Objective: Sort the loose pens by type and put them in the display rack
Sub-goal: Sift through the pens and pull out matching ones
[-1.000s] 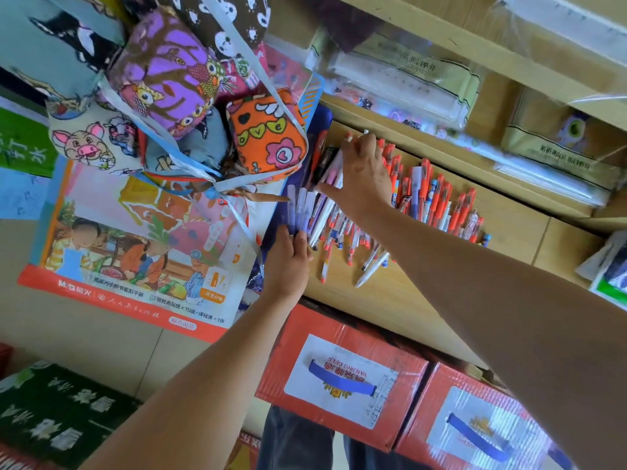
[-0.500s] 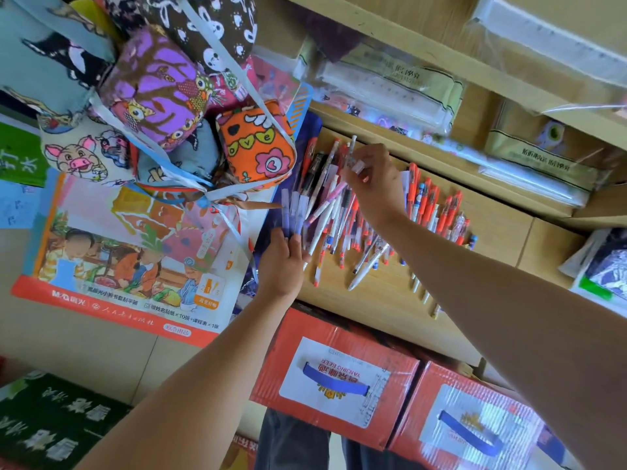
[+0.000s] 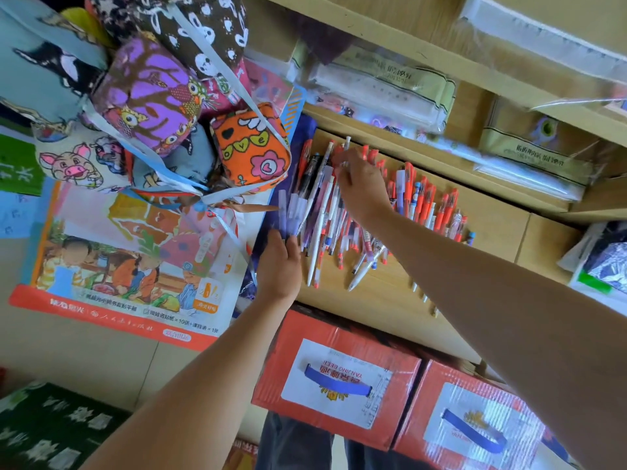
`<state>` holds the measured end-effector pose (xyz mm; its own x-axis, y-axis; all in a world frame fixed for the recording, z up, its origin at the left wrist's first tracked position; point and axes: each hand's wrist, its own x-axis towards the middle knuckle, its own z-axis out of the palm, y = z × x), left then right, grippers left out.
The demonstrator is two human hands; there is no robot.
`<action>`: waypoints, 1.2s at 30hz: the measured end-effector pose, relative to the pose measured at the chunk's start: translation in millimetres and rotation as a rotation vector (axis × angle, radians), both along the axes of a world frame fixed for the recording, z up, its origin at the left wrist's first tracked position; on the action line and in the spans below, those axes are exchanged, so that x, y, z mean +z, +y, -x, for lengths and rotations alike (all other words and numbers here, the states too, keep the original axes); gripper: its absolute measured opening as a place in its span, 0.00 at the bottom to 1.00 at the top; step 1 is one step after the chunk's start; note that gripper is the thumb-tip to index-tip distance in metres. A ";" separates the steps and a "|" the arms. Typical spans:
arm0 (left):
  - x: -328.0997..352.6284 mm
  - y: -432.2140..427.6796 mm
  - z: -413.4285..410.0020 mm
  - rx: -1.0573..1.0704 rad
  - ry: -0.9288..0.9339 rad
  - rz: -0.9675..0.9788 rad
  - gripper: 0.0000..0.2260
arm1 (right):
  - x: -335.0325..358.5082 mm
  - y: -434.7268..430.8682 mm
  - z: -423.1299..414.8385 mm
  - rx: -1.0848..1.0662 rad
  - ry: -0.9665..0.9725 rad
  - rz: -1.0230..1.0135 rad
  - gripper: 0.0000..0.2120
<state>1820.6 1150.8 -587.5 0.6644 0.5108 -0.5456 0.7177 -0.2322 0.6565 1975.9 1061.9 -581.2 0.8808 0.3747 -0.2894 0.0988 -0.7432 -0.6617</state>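
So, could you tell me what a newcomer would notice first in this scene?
The heap of orange and white pens on the wooden shelf, centre, where the right hand pinches a white pen and the left hand grips clear-capped pens. Next, the bundle of bright patterned pouches upper left, and two red boxes below.

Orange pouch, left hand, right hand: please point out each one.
orange pouch (image 3: 251, 147), head view, its patterned front
left hand (image 3: 280, 266), head view, back of hand
right hand (image 3: 364, 186), head view, back of hand

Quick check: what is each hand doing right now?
Left hand: grips a bunch of clear-capped pens.
Right hand: pinches a white pen.
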 end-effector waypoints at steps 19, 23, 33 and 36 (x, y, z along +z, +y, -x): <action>-9.6 0.5 1.7 0.105 -0.047 0.192 0.11 | 5.3 4.4 5.6 -0.138 0.233 -0.157 0.08; 1.0 -3.5 -6.2 0.042 -0.043 0.055 0.09 | 12.1 -7.7 11.9 -0.279 0.300 -0.261 0.07; 38.7 -52.6 -28.8 -0.061 -0.167 0.248 0.10 | 36.2 -76.2 20.9 -0.548 0.482 -0.382 0.10; 49.6 -79.9 -36.5 -0.183 -0.119 0.333 0.11 | 39.1 -115.5 26.2 -0.654 0.428 -0.398 0.16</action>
<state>1857.1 1070.9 -537.9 0.7964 0.1866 -0.5753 0.5988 -0.1098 0.7933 1949.7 946.4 -542.1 0.8002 -0.0243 -0.5993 -0.5824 -0.2701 -0.7667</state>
